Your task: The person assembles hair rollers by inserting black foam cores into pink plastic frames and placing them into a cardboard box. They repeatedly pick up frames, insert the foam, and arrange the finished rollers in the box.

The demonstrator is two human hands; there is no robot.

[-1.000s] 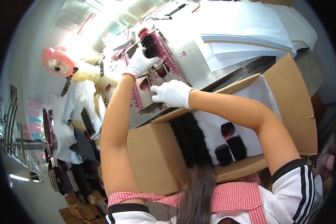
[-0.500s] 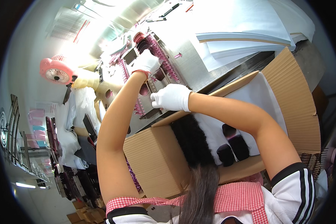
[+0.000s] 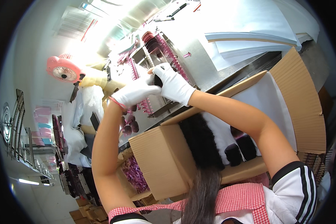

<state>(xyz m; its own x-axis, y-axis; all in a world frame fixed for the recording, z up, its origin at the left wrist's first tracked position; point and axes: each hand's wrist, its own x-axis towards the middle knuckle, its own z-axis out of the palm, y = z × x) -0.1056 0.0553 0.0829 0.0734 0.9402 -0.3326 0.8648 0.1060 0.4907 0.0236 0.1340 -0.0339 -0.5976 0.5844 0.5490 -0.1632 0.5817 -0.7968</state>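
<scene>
Both my hands wear white gloves and meet above a metal tray [image 3: 164,106] with rows of pink pieces [image 3: 171,56]. My left hand [image 3: 136,92] and my right hand [image 3: 174,85] close together on a small dark piece [image 3: 157,80] held between their fingertips. Just below my arms stands an open cardboard box [image 3: 164,156] lined with white paper, holding several dark pieces [image 3: 239,149]. A lock of dark hair hangs over the box and hides part of its inside.
Stacked white sheets [image 3: 250,41] lie on the metal table at the upper right. A pink desk fan [image 3: 63,70] stands at the left, near white plastic bags [image 3: 87,104]. Pink pieces [image 3: 132,175] fill a container left of the box. Racks line the far left.
My left hand has drawn back from the far end of the tray to meet my right hand, and both now grip the dark piece.
</scene>
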